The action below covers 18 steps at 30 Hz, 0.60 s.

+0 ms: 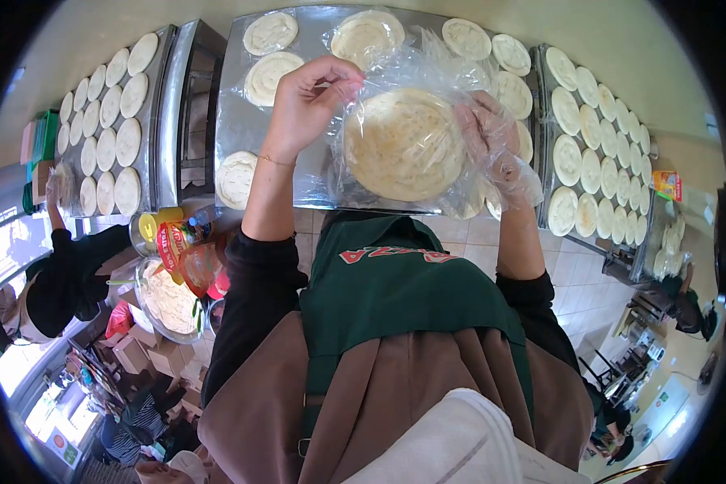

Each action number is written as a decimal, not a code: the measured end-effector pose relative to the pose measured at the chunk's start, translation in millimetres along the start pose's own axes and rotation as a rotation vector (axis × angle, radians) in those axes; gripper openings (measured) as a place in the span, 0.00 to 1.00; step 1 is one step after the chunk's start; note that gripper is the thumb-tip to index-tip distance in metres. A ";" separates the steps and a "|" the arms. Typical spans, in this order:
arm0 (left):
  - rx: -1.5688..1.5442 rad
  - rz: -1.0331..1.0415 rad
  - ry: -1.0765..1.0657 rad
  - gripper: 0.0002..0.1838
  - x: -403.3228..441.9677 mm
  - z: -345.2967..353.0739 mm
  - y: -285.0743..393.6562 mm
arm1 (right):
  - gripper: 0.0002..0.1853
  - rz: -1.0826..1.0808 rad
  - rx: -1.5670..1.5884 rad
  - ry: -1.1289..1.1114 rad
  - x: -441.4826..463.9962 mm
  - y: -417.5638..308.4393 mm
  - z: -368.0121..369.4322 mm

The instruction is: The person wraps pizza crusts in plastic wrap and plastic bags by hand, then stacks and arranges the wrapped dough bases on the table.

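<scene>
A round pale pizza crust lies within a clear plastic bag, held up over the near edge of the metal table. My left hand pinches the bag's upper left edge between thumb and fingers. On the other side, my right hand is closed at the bag beside the crust's right rim. Clear plastic covers that hand, and whether it is a glove or part of the bag I cannot tell. More crusts, such as one at the upper left, sit around on the table, some with plastic about them.
The metal table stands before me. Side tables carry rows of crusts on the left and right. A large bowl with a pale mixture and a red packet are at lower left. Several other people are around the room.
</scene>
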State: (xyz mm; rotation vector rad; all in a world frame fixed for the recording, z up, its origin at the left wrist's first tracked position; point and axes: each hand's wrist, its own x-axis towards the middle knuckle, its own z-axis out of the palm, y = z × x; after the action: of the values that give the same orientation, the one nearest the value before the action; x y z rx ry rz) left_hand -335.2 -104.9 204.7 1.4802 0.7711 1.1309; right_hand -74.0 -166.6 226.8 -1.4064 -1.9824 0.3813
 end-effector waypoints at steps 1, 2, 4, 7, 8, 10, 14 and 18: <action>-0.080 0.029 0.008 0.04 1.2 0.5 -0.7 | 0.07 0.027 -0.007 -0.018 -0.8 -0.6 -0.3; -0.080 0.029 0.005 0.04 2.3 0.1 -1.9 | 0.07 0.029 -0.007 -0.016 -1.3 1.0 0.0; -0.233 0.057 -0.014 0.03 3.7 -1.2 -5.2 | 0.07 0.016 0.013 -0.039 -3.2 6.7 1.2; -0.644 -0.016 0.184 0.01 4.7 -3.9 -8.8 | 0.06 0.121 0.125 -0.019 -8.9 8.4 1.2; -0.644 -0.017 0.184 0.01 5.6 -4.0 -6.9 | 0.06 0.122 0.124 -0.020 -10.0 7.7 1.3; -0.642 -0.119 0.395 0.04 9.4 -4.1 -1.4 | 0.06 0.110 0.085 0.014 -12.0 6.5 1.8; 0.130 -0.071 0.557 0.11 -3.5 7.3 -16.9 | 0.05 0.067 0.023 0.161 -15.1 -1.3 9.3; 0.560 0.056 0.478 0.12 -16.9 36.6 -39.3 | 0.03 0.056 -0.059 0.231 -13.0 -16.8 14.3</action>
State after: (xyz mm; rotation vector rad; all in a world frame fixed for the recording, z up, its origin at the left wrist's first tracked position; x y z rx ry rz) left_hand -302.7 -124.6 163.2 1.7061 1.4765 1.4060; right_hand -93.1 -182.8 221.6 -1.4742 -1.7830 0.1767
